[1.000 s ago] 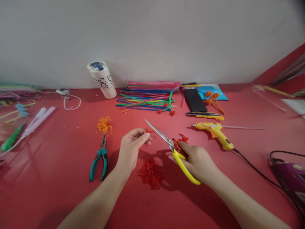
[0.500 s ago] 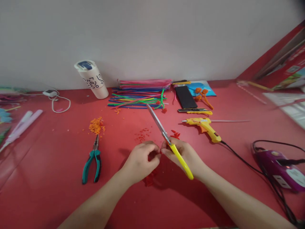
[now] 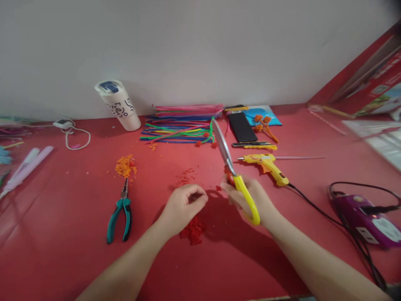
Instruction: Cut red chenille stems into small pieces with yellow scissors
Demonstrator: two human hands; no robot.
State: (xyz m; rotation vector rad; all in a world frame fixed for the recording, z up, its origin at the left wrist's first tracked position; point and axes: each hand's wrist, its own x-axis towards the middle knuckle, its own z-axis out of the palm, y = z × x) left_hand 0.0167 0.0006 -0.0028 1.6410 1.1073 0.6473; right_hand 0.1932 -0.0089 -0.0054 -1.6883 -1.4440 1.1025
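Observation:
My right hand [image 3: 250, 200] grips yellow-handled scissors [image 3: 233, 171] with the blades closed and pointing up and away; a small red piece is pinched at its fingertips. My left hand [image 3: 183, 207] is curled with fingertips pressed together just left of the scissors, and what it holds is hidden. A heap of red cuttings [image 3: 192, 232] lies on the red table [image 3: 78, 259] under my left hand. More red crumbs [image 3: 186, 176] are scattered a little farther away.
Teal pliers [image 3: 120, 213] and an orange crumb pile [image 3: 124, 166] lie left. A stack of coloured pipe cleaners [image 3: 181, 125], a paper cup [image 3: 118, 104], a phone [image 3: 242, 126] and a yellow glue gun [image 3: 266, 163] sit behind. A purple device [image 3: 363, 213] with cords is right.
My hands met over the red cuttings, then drew slightly apart. The scissors swung from pointing left to more upright. The view shifted right.

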